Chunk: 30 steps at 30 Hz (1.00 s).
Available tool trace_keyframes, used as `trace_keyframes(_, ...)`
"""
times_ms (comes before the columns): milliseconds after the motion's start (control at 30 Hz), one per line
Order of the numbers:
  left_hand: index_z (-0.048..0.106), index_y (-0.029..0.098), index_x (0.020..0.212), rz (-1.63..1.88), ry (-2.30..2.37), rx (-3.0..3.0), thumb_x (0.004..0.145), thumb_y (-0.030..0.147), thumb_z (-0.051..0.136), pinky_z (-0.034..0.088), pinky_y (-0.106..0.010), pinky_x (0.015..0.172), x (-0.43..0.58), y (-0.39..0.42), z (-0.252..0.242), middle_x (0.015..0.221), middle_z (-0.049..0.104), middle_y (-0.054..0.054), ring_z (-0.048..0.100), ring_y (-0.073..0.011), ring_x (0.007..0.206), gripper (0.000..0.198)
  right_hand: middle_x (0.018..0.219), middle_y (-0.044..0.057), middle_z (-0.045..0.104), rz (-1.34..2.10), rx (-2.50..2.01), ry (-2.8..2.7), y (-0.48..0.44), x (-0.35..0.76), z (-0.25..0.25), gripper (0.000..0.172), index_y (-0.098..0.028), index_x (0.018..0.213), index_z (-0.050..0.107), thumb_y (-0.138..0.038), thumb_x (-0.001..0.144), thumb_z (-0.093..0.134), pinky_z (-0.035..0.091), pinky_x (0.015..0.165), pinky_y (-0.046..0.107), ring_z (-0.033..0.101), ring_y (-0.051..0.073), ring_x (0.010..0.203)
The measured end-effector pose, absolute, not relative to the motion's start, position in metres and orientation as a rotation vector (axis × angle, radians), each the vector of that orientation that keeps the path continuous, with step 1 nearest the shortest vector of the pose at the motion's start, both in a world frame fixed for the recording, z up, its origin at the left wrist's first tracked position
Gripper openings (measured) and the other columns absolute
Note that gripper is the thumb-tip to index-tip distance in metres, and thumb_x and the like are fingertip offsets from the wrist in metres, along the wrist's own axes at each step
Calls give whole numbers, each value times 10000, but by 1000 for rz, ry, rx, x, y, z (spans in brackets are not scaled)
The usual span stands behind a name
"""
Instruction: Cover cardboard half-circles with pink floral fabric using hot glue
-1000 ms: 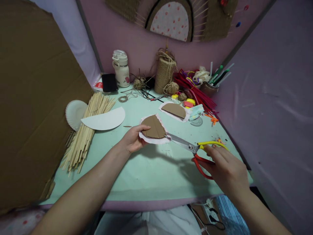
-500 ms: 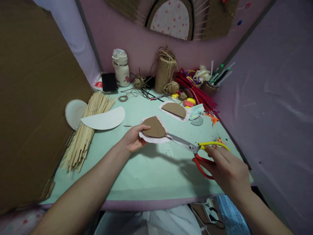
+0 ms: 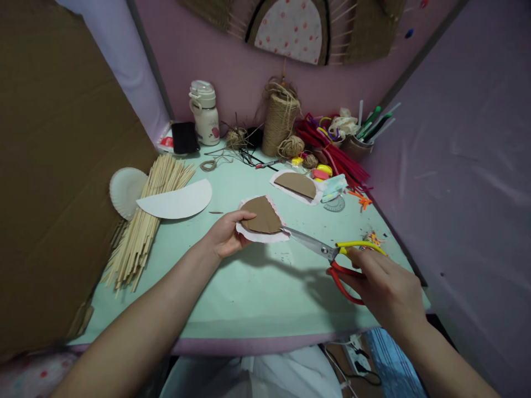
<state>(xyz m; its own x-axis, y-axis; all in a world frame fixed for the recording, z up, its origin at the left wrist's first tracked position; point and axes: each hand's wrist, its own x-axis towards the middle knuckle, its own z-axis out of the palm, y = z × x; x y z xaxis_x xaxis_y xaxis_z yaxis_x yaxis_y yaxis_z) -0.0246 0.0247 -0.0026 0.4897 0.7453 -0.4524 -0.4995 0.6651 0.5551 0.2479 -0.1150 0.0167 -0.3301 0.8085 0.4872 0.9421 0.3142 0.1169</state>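
Almost nothing has moved in the last second: the view has tipped down very slightly, while the left hand [image 3: 228, 235] and right hand [image 3: 388, 284] keep nearly the same places. The left hand pinches a brown, wedge-shaped piece of cardboard with a pale, uneven border [image 3: 261, 215], thumb on top, fingers underneath. It is held above the middle of a pale green counter [image 3: 249, 312]. The right hand is curled around the handles, one yellow and one red, of long metal scissors [image 3: 323, 250], whose tips meet the piece's right corner; how far the blades are parted is hard to tell. Beyond lies a brown cardboard half-circle on a white backing [image 3: 295, 185]. To the left, a white half-moon sheet [image 3: 176, 202] rests across a bundle of thin, pale wooden sticks [image 3: 139, 243].
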Motion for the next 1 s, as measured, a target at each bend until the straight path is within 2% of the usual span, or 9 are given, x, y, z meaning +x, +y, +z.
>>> trace_keyframes(133,612,148,1190,772,713,376,737,54,588,594,-307,818,-24,24,-2,980,738,-103,722,-207,856,464,736,38,666,-572,-1582,-2252,-115,249,16,219,-171,935,606,-376,957,530,338,552,261,612,159,622)
trace_keyframes(367,607,137,1212,773,721,371,733,62,589,583,-357,875,-25,25,-2,1003,739,-113,718,-231,905,485,685,15,636,-552,-1585,-2206,-115,251,11,224,-179,914,604,-392,948,541,341,544,253,581,142,581)
trace_keyframes(567,586,122,1256,819,756,417,704,88,616,543,-452,940,-28,25,-1,1039,736,-128,693,-279,995,553,608,-23,558,-277,-1774,-1941,-114,255,7,372,-199,854,579,-571,857,587,346,490,234,504,130,507)
trace_keyframes(633,590,145,1261,957,767,527,692,97,664,511,-464,980,-27,25,-1,1060,737,-112,674,-282,1044,575,598,-36,548,-163,-1839,-1890,-112,257,3,349,-208,861,580,-555,835,615,357,488,224,497,126,503)
trace_keyframes(800,588,195,1276,1408,813,784,668,151,769,459,-390,1040,-26,31,-2,1086,741,-74,631,-247,1135,635,627,-26,586,19,-1958,-1793,-106,257,-9,321,-213,858,584,-528,809,622,370,497,225,523,135,516)
trace_keyframes(900,575,210,1293,1354,788,750,669,138,762,486,-395,1014,-30,34,-3,1111,733,-73,636,-250,1126,656,606,-28,565,72,-1976,-1739,-105,255,-10,323,-213,846,583,-533,809,604,360,493,227,499,133,510)
trace_keyframes(1000,572,195,1301,1143,779,674,668,116,740,527,-434,963,-34,34,-3,1097,735,-90,665,-275,1067,659,563,-39,515,156,-1953,-1698,-105,252,-7,330,-214,800,575,-542,794,608,344,477,227,454,127,494)
